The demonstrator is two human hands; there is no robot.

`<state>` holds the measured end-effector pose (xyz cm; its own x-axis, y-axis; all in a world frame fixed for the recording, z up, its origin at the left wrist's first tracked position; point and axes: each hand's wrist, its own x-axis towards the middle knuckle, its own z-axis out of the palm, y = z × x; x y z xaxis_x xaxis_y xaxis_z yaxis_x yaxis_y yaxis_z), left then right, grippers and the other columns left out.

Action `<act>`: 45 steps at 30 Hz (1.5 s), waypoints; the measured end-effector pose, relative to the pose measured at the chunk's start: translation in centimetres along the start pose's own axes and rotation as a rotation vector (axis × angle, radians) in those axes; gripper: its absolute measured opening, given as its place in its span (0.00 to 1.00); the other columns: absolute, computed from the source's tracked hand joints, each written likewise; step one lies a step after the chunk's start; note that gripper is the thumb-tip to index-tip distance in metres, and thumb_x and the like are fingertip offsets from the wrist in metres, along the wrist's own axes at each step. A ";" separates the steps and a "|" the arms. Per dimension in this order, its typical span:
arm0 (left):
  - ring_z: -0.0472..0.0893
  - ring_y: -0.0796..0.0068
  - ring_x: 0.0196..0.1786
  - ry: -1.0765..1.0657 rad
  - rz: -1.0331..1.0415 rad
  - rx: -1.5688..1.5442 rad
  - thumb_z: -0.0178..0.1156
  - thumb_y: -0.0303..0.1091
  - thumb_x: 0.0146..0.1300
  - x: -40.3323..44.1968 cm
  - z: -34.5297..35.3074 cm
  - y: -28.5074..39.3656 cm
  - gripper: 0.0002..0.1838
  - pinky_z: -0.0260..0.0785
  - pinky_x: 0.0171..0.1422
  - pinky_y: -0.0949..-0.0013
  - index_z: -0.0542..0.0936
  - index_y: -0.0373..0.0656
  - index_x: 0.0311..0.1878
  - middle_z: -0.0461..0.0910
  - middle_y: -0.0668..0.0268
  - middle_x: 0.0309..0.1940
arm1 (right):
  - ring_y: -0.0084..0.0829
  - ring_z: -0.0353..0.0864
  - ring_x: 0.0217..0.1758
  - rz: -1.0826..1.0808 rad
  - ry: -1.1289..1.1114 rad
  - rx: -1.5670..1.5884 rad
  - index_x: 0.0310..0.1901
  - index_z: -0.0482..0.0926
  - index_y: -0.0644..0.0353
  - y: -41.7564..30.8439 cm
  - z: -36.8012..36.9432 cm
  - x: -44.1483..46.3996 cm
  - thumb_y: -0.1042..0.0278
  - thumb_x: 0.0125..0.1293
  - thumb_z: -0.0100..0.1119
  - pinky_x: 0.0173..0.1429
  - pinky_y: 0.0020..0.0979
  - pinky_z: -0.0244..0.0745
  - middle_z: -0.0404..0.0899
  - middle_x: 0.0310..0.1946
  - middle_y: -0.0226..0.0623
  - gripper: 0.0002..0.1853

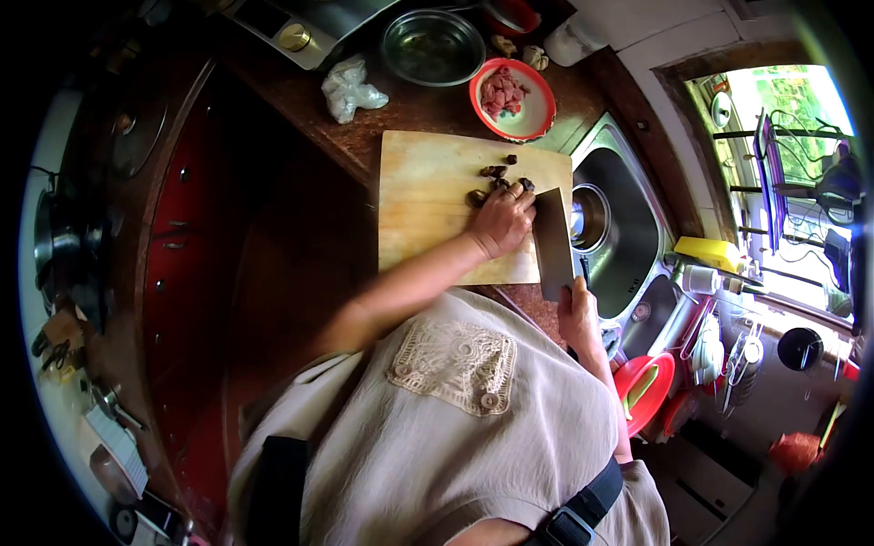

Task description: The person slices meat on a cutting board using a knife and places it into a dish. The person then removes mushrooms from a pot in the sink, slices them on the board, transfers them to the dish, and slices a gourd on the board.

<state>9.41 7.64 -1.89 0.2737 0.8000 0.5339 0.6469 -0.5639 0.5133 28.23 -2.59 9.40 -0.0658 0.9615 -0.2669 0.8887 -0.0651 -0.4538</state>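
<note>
Brownish-black pieces (494, 171), perhaps mushroom, look small and rounded.

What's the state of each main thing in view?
Left hand: curled over dark pieces, grip unclear
Right hand: closed on cleaver
Cleaver: held, at cutting board's right edge
Cutting board: flat, on counter
Dark pieces: small, scattered on board
Meat: cut up, in red-rimmed bowl
Plastic bag: crumpled
Sink: metal bowl inside
Red basin: holding green vegetable
Metal basin: contents unclear
</note>
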 end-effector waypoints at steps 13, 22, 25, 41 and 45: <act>0.77 0.59 0.49 0.047 -0.031 -0.003 0.54 0.32 0.53 0.0 -0.1 0.3 0.08 0.71 0.53 0.60 0.81 0.41 0.26 0.80 0.61 0.39 | 0.65 0.79 0.41 0.196 -0.004 -0.002 0.44 0.67 0.72 -1.4 2.0 -2.2 0.76 0.65 0.52 0.41 0.57 0.72 0.79 0.32 0.67 0.09; 0.77 0.61 0.44 0.099 -0.040 -0.117 0.57 0.25 0.54 -0.4 -1.6 0.0 0.05 0.73 0.51 0.63 0.81 0.40 0.32 0.78 0.63 0.33 | 0.67 0.78 0.42 0.040 0.058 0.141 0.41 0.69 0.72 0.5 1.1 -3.3 0.78 0.65 0.53 0.42 0.53 0.72 0.78 0.32 0.67 0.07; 0.77 0.60 0.44 0.109 -0.069 -0.143 0.61 0.25 0.55 -0.7 -2.6 -0.2 0.06 0.73 0.51 0.63 0.80 0.41 0.37 0.76 0.63 0.38 | 0.66 0.79 0.43 0.131 0.033 0.201 0.43 0.70 0.71 -0.3 0.9 -3.4 0.77 0.66 0.53 0.42 0.50 0.73 0.79 0.32 0.66 0.07; 0.76 0.60 0.47 -0.036 -0.104 0.060 0.63 0.32 0.53 1.0 -3.3 -1.1 0.04 0.75 0.45 0.58 0.80 0.44 0.26 0.74 0.63 0.37 | 0.64 0.79 0.38 0.065 0.069 0.032 0.42 0.69 0.68 -1.1 2.1 -3.2 0.74 0.66 0.54 0.38 0.55 0.73 0.79 0.30 0.64 0.08; 0.76 0.61 0.46 -0.068 -0.109 0.060 0.63 0.32 0.53 0.8 -5.1 -1.2 0.03 0.75 0.45 0.59 0.81 0.45 0.27 0.74 0.64 0.37 | 0.64 0.79 0.39 0.098 0.093 0.027 0.40 0.68 0.68 -1.0 1.6 -3.2 0.74 0.66 0.55 0.39 0.56 0.73 0.79 0.30 0.64 0.07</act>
<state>5.22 7.93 1.35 0.2457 0.8689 0.4297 0.7161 -0.4614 0.5237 26.84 -6.07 9.35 0.0641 0.9708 -0.2311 0.8764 -0.1655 -0.4523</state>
